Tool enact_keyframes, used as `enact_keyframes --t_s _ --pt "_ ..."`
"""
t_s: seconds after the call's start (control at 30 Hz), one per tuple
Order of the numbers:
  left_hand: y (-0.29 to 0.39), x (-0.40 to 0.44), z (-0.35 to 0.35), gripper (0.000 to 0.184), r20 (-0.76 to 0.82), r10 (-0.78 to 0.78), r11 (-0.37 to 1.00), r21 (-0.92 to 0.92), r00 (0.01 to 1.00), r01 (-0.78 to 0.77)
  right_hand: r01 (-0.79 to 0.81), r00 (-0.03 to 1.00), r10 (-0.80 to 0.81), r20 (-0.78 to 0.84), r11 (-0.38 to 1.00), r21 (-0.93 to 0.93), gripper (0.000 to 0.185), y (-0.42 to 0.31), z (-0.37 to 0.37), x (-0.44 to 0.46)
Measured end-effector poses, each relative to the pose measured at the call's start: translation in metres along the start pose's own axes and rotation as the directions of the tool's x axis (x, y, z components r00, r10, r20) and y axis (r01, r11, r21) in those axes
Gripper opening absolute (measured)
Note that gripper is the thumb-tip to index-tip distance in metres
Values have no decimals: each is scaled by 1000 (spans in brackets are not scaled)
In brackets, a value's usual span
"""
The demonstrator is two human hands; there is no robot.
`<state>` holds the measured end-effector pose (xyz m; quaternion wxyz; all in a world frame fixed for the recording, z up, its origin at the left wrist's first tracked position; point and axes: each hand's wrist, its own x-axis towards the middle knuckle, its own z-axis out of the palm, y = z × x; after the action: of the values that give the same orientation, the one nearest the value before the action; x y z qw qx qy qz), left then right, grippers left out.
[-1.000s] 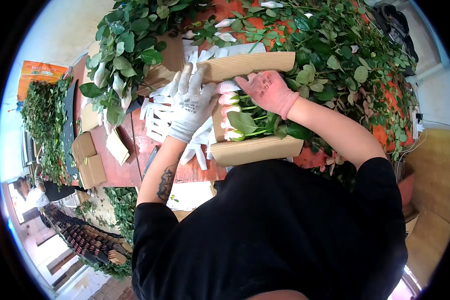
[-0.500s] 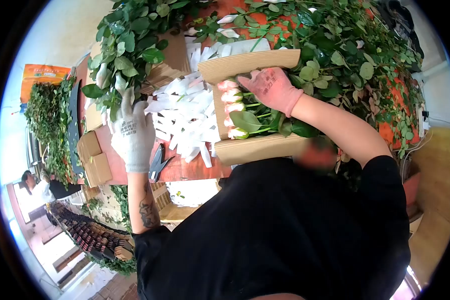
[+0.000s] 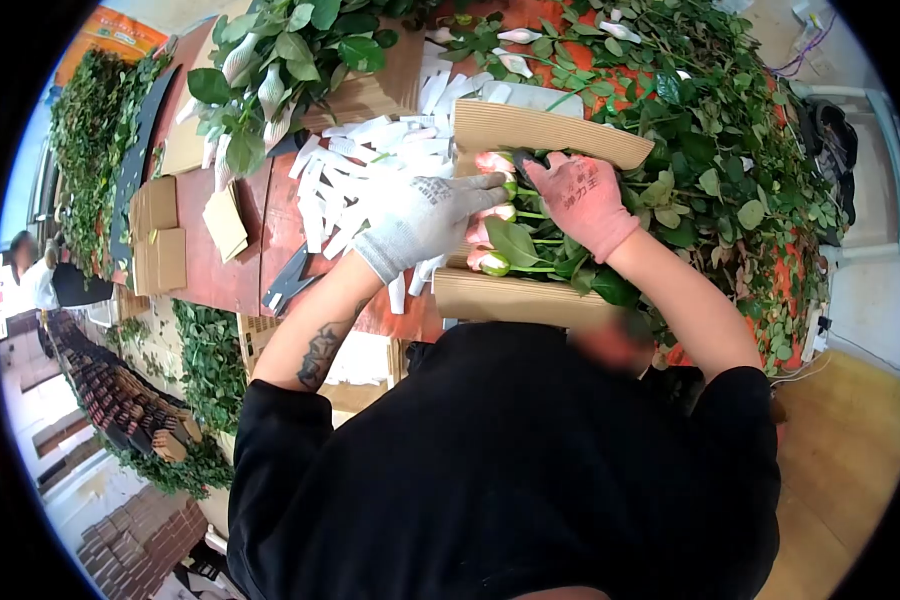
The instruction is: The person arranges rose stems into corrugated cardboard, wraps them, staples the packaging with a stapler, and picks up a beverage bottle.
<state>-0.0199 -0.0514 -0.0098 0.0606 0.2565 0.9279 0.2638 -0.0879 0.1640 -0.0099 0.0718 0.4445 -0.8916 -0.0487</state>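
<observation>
The white-gloved left hand (image 3: pixel 425 215) had returned to the pink roses (image 3: pixel 482 232) between corrugated tan cardboard edges (image 3: pixel 560 130), near the pink-gloved right hand (image 3: pixel 582 198); either grip was unclear. Bare red counter (image 3: pixel 282 235) showed leftward.

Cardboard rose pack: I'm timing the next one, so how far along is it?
Done: pink roses lie in a row on the corrugated cardboard. In hand: the left hand and right hand are at the upper ones. Remaining, probably: wrapping, as the cardboard is open, and perhaps adding netted roses from nearby.
</observation>
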Motion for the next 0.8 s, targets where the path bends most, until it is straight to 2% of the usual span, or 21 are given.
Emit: enact_keyframes --t_s 0.07,0.1,0.13,0.17,0.2,0.23,0.27,0.3,0.33,0.4,0.47,0.53,0.57,0.6,0.63,0.7,0.73,0.77,0.8 --pt "-12 2 3 47 15 -25 997 -73 1000 26 -33 997 35 62 999 -43 21 0 -5 3" --pt "-24 2 8 44 -10 -19 983 -183 1000 17 -39 989 46 144 998 -51 19 -1 -15 3" --pt "-32 0 14 41 -41 -22 955 -295 999 9 -12 987 20 160 999 -52 19 -2 -22 1" --pt "-27 2 4 35 -91 -3 940 -340 996 -28 19 1000 -20 16 1000 17 17 -2 -28 -4" --pt "-29 0 0 32 -191 31 952 -293 981 -87 60 990 -49 -134 995 82 17 -3 -36 -5" --pt "-35 -2 -2 35 -324 6 940 -320 946 -115 60 998 -61 3 995 80 19 -7 -46 2" --pt "-37 -6 -6 38 -421 -10 928 -343 907 -149 39 998 -45 46 993 113 24 -8 -41 4" --pt "-35 -7 -9 38 -431 -23 923 -356 902 -146 -4 993 -8 119 996 93 26 -9 -37 7" --pt "-33 -8 -12 39 -427 -30 925 -355 904 -137 -45 981 31 190 997 70 27 -11 -33 10" --pt "-35 -8 -13 40 -429 -46 925 -360 902 -125 -42 979 21 205 994 102 28 -8 -30 12" --pt "-34 0 -10 40 -399 59 944 -276 915 -182 -49 975 18 220 990 132 29 -7 -28 11" --pt "-34 8 -9 40 -371 71 960 -228 926 -165 11 989 -25 145 995 98 30 -6 -22 6" --pt "-36 13 -9 40 -234 24 985 -159 972 -63 40 995 -47 83 995 88 30 -6 -17 2" --pt "-36 16 -10 40 -92 -35 997 -74 995 28 44 995 -52 90 995 87 30 -6 -17 1" --pt "-37 18 -14 47 -58 -26 996 -88 998 21 6 991 -17 134 997 83 31 -8 -18 2" --pt "-39 21 -14 46 -26 -35 995 -99 999 32 -40 983 25 181 996 81 34 -13 -19 3" --pt "-40 22 -13 46 4 -45 993 -107 999 45 -17 992 6 126 996 86 29 -15 -20 5" --pt "-41 21 -10 46 -68 -3 986 -169 998 -8 8 998 -14 67 996 87 24 -14 -20 6" --pt "-44 23 -9 46 -67 -2 985 -170 998 -9 6 998 -12 68 996 87 24 -13 -18 8"
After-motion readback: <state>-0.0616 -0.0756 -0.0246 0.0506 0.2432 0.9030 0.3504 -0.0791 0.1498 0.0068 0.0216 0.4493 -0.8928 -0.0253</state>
